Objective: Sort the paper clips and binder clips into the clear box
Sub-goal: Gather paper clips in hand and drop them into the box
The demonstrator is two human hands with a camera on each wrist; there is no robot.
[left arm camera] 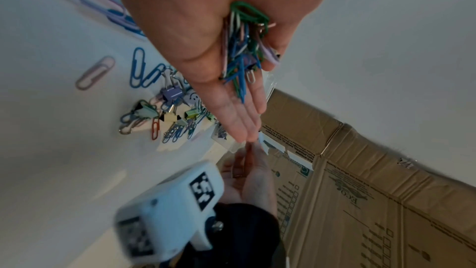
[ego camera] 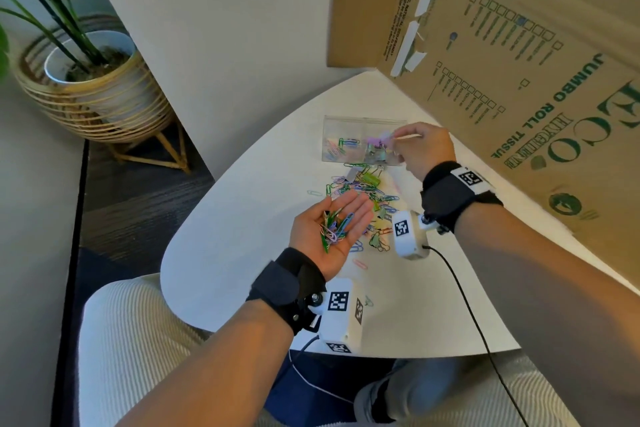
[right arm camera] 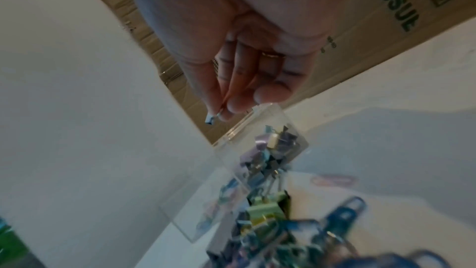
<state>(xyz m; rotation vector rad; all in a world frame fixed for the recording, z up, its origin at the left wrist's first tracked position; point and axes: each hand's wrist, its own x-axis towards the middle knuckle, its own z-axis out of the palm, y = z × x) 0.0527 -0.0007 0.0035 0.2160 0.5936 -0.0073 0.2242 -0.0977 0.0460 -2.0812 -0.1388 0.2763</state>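
My left hand (ego camera: 349, 210) lies palm up above the near side of the table, fingers straight, and a bunch of coloured paper clips (ego camera: 334, 227) rests in the palm (left arm camera: 244, 48). A clear two-compartment box (ego camera: 363, 120) stands at the far side, with paper clips (ego camera: 341, 144) in its left half and binder clips (ego camera: 375, 149) in its right half. My right hand (ego camera: 398, 140) hovers over the right half, thumb and forefinger pinching a small light blue clip (right arm camera: 210, 118). Between the hands lies a mixed pile of clips (ego camera: 363, 189).
A large cardboard box (ego camera: 519, 62) leans along the right and far side of the white table (ego camera: 242, 236). A potted plant (ego camera: 86, 80) stands on the floor at left. Stray paper clips (ego camera: 313, 192) lie around the pile. A black cable (ego camera: 467, 305) crosses the table's near right.
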